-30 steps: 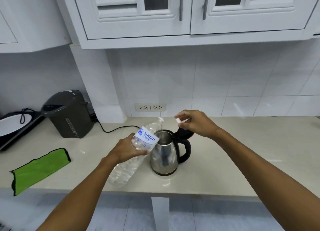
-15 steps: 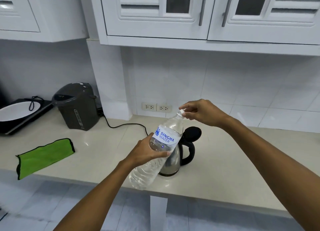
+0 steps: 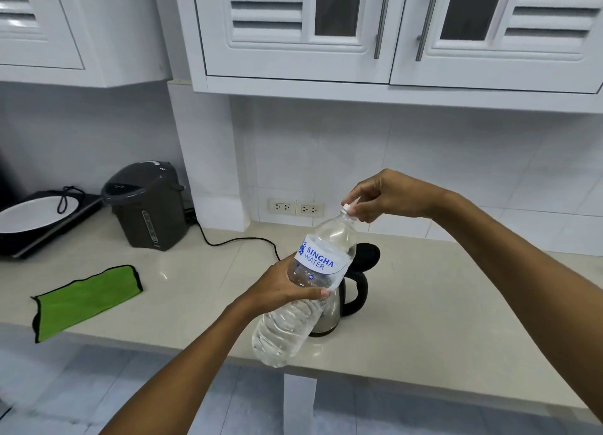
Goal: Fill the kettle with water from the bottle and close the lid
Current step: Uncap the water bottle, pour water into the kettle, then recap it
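Observation:
My left hand [image 3: 287, 289] grips a clear plastic water bottle [image 3: 306, 291] with a white and blue label, tilted with its neck up to the right. The fingertips of my right hand [image 3: 388, 196] pinch the white cap [image 3: 348, 208] at the bottle's mouth. Behind the bottle a steel kettle [image 3: 329, 313] with a black handle stands on the beige counter [image 3: 424, 320]. Its black lid [image 3: 368, 255] is tipped up open. The bottle hides most of the kettle's body.
A dark grey water boiler [image 3: 146, 206] stands at the back left, its black cord [image 3: 235, 238] trailing over the counter. A green cloth [image 3: 85, 299] lies near the front edge. A white dish on a black cooktop [image 3: 29, 219] is far left. White cabinets [image 3: 375, 33] hang overhead.
The bottle has swung away from the kettle's opening and risen to a more upright tilt. My right hand has brought the cap onto the bottle's mouth. The view has shifted upward.

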Demonstrator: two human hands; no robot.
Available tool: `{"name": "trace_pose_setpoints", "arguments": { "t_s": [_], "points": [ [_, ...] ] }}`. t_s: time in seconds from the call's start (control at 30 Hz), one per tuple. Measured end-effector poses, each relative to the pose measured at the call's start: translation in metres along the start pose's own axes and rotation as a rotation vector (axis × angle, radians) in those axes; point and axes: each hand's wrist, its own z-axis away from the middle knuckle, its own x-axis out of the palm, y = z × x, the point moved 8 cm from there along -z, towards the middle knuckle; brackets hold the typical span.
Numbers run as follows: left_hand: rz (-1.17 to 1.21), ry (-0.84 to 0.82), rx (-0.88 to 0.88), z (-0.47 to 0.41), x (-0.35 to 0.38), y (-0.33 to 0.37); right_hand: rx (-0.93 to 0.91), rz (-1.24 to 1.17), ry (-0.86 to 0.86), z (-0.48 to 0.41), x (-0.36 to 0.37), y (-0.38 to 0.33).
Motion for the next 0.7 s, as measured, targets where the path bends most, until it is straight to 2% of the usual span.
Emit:
{"name": "trace_pose_setpoints", "arguments": {
  "t_s": [0.13, 0.27, 0.33, 0.43, 0.5, 0.6, 0.7],
  "points": [
    [0.033, 0.02, 0.008, -0.001, 0.003, 0.006, 0.035, 0.385, 0.079, -0.005, 0.002, -0.007],
    [0.017, 0.055, 0.007, -0.001, 0.006, 0.011, 0.034, 0.782, 0.251, -0.009, 0.014, -0.012],
    [-0.009, 0.088, -0.005, -0.001, 0.006, 0.012, 0.168, 0.872, 0.329, -0.009, 0.012, -0.002],
    [-0.075, 0.171, -0.026, 0.001, 0.007, 0.011, 0.431, 0.64, 0.324, -0.006, 0.006, 0.023],
    [-0.095, 0.242, -0.024, 0.004, 0.008, 0.012, 0.487, 0.551, 0.342, -0.005, 0.005, 0.031],
    [-0.074, 0.324, -0.009, 0.005, 0.015, 0.014, 0.476, 0.336, 0.365, -0.001, 0.012, 0.033],
    [0.0, 0.39, -0.011, 0.001, 0.028, 0.017, 0.389, -0.069, 0.381, 0.01, 0.029, 0.031]
  ]
}}
